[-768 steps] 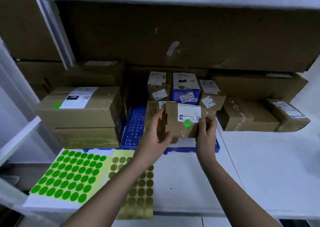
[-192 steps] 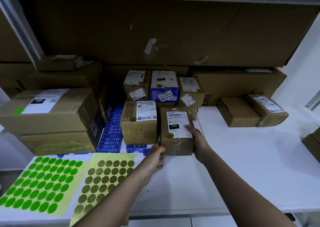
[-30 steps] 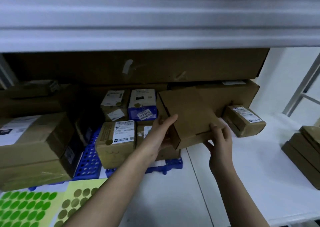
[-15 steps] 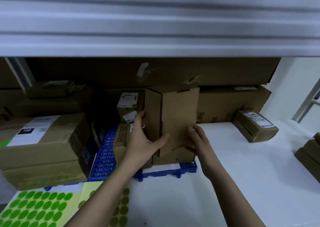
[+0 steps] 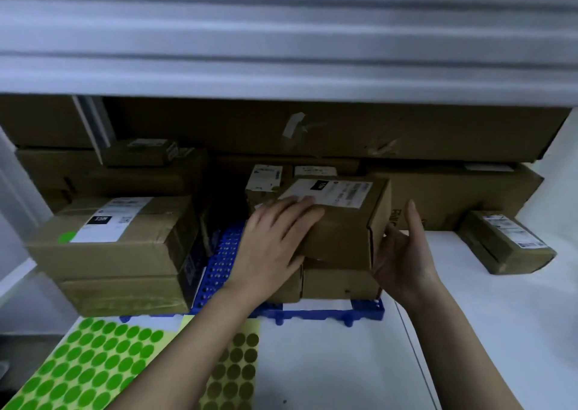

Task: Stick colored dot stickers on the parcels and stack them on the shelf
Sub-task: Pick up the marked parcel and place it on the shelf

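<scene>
- Fingers of left hand (image 5: 275, 247) lie flat, pressing the parcel (image 5: 341, 222); right hand (image 5: 403, 253), fingers straight, steadies its side.
- Parcel rests atop boxes on the blue tray (image 5: 331, 311), mid-shelf.
- Risk: no dot sticker visible; uneven support may tip it.
</scene>
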Demonstrator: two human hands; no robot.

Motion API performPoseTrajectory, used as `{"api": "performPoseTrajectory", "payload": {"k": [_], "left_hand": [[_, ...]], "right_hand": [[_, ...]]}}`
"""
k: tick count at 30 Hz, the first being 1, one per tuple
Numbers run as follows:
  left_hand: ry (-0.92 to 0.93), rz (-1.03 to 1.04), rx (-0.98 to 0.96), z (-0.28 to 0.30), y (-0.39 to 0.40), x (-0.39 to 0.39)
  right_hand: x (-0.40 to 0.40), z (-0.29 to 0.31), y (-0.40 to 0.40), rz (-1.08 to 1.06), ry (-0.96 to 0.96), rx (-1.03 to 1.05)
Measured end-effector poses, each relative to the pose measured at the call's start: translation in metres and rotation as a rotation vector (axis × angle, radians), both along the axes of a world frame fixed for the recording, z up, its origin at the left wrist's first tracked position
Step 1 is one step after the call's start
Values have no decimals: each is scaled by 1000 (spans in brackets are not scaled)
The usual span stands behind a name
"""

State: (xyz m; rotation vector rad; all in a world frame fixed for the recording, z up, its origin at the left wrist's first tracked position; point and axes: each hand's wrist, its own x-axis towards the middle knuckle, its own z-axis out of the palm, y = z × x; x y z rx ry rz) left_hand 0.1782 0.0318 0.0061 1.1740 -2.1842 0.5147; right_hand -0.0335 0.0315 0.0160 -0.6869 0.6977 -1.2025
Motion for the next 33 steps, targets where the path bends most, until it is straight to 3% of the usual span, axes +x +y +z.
{"api": "performPoseTrajectory", "payload": {"k": [7,12,16,21,24,27,29,33], "left_hand": [[-135,-47,-305,-25,-6,13],[-213,-26,-230,-33,-4,15],[-137,-172,-10,-29,6,17],[474,-101,249,5,5,10],[707,-113,602,29,-2,3],[748,-178,1083,47,-3,7],[748,-192,1305,51,0,12],[790,-126,1288,37,5,5]], "right_hand": [[-8,-12,-13,-22,234,-40],[-6,-22,-14,-60,360,-100],[-20,-13,-19,-73,443,-109],[-38,15,-29,79,545,-95],[-39,31,-36,200,673,-107],[-35,44,-42,297,737,-192],[-32,51,-45,366,738,-232],[-19,57,-55,422,894,-338]]}}
